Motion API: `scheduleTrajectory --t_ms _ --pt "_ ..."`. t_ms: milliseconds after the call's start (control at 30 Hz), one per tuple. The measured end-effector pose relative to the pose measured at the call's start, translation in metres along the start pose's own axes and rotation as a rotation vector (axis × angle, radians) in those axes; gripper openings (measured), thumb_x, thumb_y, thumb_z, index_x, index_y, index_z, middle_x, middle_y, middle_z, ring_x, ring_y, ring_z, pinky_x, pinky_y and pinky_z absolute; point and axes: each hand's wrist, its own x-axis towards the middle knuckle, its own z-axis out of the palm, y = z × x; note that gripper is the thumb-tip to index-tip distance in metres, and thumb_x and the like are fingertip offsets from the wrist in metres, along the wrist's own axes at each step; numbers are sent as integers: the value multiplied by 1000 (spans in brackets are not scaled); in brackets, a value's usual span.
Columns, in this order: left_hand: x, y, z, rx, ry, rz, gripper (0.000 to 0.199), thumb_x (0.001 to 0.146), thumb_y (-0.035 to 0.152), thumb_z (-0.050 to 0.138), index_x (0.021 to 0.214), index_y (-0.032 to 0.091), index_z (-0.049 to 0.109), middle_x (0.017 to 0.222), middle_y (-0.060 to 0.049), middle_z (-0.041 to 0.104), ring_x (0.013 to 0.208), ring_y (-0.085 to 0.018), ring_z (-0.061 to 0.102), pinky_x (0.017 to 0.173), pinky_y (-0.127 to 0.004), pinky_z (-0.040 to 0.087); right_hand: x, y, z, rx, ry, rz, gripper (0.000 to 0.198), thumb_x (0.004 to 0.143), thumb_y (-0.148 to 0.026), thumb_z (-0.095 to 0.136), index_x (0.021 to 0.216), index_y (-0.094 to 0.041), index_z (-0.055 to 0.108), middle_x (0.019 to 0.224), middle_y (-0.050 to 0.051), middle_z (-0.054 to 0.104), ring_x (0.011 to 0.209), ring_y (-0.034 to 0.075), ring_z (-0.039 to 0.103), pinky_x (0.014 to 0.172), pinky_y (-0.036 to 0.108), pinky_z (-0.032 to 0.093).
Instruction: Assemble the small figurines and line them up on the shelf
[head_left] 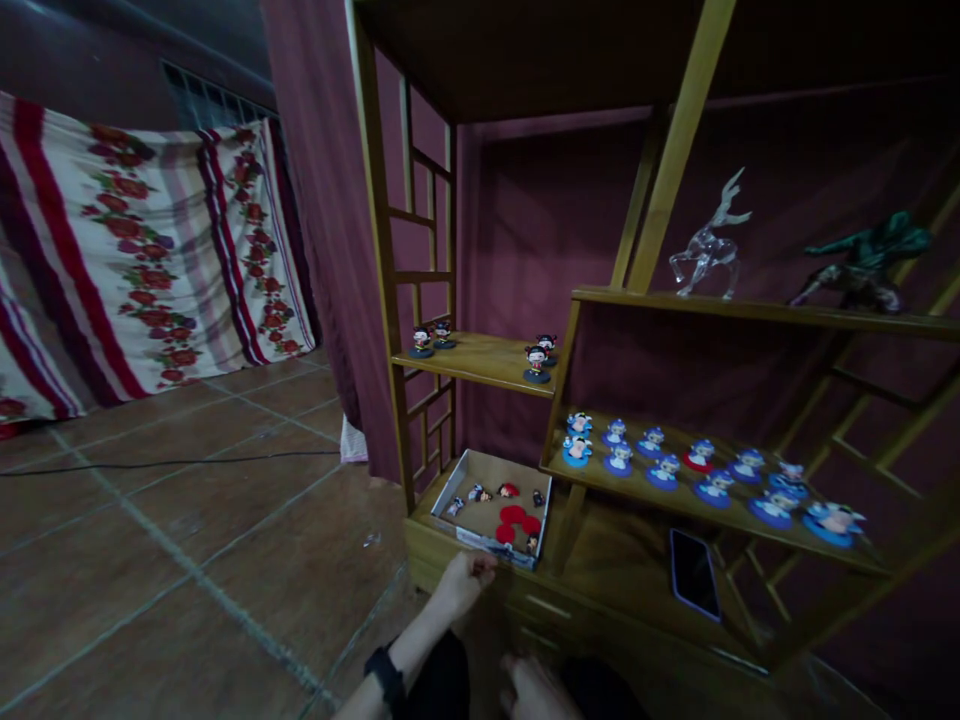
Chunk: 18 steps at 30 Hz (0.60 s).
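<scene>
My left hand (465,582), with a dark band on its wrist, is just in front of a shallow cardboard box (442,500). Its fingers are curled closed; whatever they may hold is hidden. Low at the bottom edge is my right hand (536,690), close to my knees, its fingers dim and blurred. Inside the box lie several small figurines (480,493) and red round bases (513,514). Two figurines with black hair buns (537,362) stand at the right of the small shelf (480,358) above, and two more figurines (421,342) at its left.
A lower shelf to the right carries several figurines on blue, purple and red bases (664,472). Beneath it lies a phone (694,572). Higher up stand a clear deer figure (709,250) and a dark green statue (862,262). A cable (172,463) crosses the tiled floor at left.
</scene>
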Motion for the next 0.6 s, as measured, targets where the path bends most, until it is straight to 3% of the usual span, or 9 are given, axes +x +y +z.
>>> scheduleTrajectory --t_ms 100,333,600 --pt "7 1 -3 78 29 -58 22 67 17 49 82 12 65 69 -3 63 64 -15 55 61 -25 42 -4 0 -2 34 3 -35 43 76 -19 43 119 -19 49 123 10 52 119 22 43 100 32 29" --pt "33 4 -35 313 90 10 28 76 19 44 97 15 63 83 -6 66 78 -16 59 69 -24 43 1 -2 -12 22 -40 -9 42 76 -20 45 118 -20 49 126 10 50 120 21 42 99 34 29" --pt "44 27 -28 594 19 23 29 79 24 46 104 22 60 98 -8 64 94 -18 58 78 -26 41 9 -5 -36 83 12 -59 35 77 -22 43 111 -22 53 112 6 59 107 18 51 90 29 36"
